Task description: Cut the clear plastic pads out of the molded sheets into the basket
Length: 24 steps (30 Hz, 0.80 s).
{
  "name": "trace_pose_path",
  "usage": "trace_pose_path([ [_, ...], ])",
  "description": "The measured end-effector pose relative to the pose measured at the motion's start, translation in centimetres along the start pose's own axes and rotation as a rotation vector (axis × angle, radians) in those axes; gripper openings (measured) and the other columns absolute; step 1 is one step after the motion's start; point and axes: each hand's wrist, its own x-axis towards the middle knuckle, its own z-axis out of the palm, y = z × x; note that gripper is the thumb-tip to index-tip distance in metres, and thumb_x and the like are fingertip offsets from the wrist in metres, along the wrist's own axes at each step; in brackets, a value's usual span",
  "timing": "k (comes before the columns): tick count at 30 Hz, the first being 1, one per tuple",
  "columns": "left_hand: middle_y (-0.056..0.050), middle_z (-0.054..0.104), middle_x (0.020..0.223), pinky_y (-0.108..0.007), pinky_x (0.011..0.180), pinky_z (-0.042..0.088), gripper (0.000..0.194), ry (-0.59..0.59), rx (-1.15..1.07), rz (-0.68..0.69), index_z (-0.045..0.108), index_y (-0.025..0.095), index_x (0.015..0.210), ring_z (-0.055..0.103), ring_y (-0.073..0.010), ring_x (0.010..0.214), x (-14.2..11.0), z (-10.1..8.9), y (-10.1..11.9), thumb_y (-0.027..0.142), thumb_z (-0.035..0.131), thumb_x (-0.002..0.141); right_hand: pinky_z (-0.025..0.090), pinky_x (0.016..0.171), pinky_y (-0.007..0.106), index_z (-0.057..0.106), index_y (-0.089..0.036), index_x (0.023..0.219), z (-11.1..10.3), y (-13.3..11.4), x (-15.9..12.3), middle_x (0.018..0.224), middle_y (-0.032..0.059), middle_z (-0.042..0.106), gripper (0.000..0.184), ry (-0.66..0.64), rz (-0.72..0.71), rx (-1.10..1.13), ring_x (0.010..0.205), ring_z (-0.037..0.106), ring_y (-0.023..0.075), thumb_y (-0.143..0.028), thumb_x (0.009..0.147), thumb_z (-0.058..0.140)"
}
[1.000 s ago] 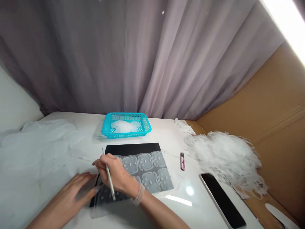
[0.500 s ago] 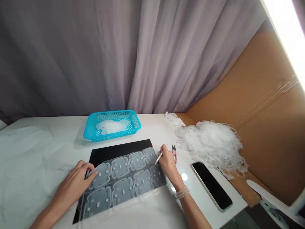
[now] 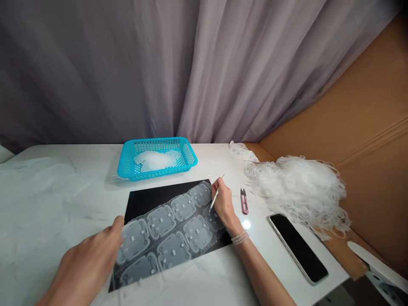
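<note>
Currently the left hand has its fingers closed on the left edge of the translucent embossed sheet, while the right hand is at the sheet's far right part, its fingers clenched around a slim white pen-like tool. The tool is tilted, with its thin end sticking up past the knuckles and its thicker end down at the sheet. The sheet, moulded with rounded panels in two rows, lies aslant over a black mat, whose bare far strip shows beyond it. A clear beaded bracelet circles the right wrist

Behind the mat, a turquoise perforated basket stands on the white worktop, holding a crumpled piece of white film. To the right of the right hand lie pink thread snips, blades apart and pointing away. A smartphone rests dark screen up, nearer the person, beside a tangled heap of white strips. Brown cardboard rises behind the heap, and a grey-mauve curtain hangs behind the worktop
</note>
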Motion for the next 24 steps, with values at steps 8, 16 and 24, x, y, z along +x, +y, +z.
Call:
trace_pose_path([
  [8, -0.021, 0.063, 0.132, -0.049, 0.092, 0.052, 0.037, -0.012, 0.038, 0.539, 0.061, 0.015, 0.123, 0.06, -0.0371, 0.121, 4.3, 1.9, 10.5, 0.03, 0.049, 0.091, 0.048, 0.065, 0.029, 0.059, -0.022, 0.11, -2.5, -3.7, -0.7, 0.082, 0.0016, 0.06, 0.045, -0.097, 0.067, 0.152, 0.07, 0.058, 0.0167, -0.049, 0.104, 0.023],
  [16, -0.023, 0.043, 0.152, -0.059, 0.111, 0.036, 0.052, -0.021, -0.088, 0.569, 0.052, 0.015, 0.139, 0.044, -0.0381, 0.139, 5.9, 6.0, 13.2, 0.033, 0.057, 0.091, 0.055, 0.079, 0.035, 0.063, -0.018, 0.117, -1.2, -2.9, -3.9, 0.099, 0.0096, 0.074, 0.037, -0.31, 0.101, 0.172, 0.086, 0.071, 0.0224, -0.047, 0.098, 0.05],
  [24, -0.016, 0.043, 0.155, -0.053, 0.11, 0.035, 0.044, -0.022, -0.08, 0.609, 0.057, 0.019, 0.129, 0.041, -0.0352, 0.141, 6.1, 4.9, 12.0, 0.037, 0.062, 0.089, 0.055, 0.071, 0.032, 0.07, -0.019, 0.101, -1.0, -4.2, -4.4, 0.094, 0.0093, 0.076, 0.029, -0.371, -0.011, 0.025, 0.081, 0.072, 0.0226, -0.038, 0.099, 0.048],
])
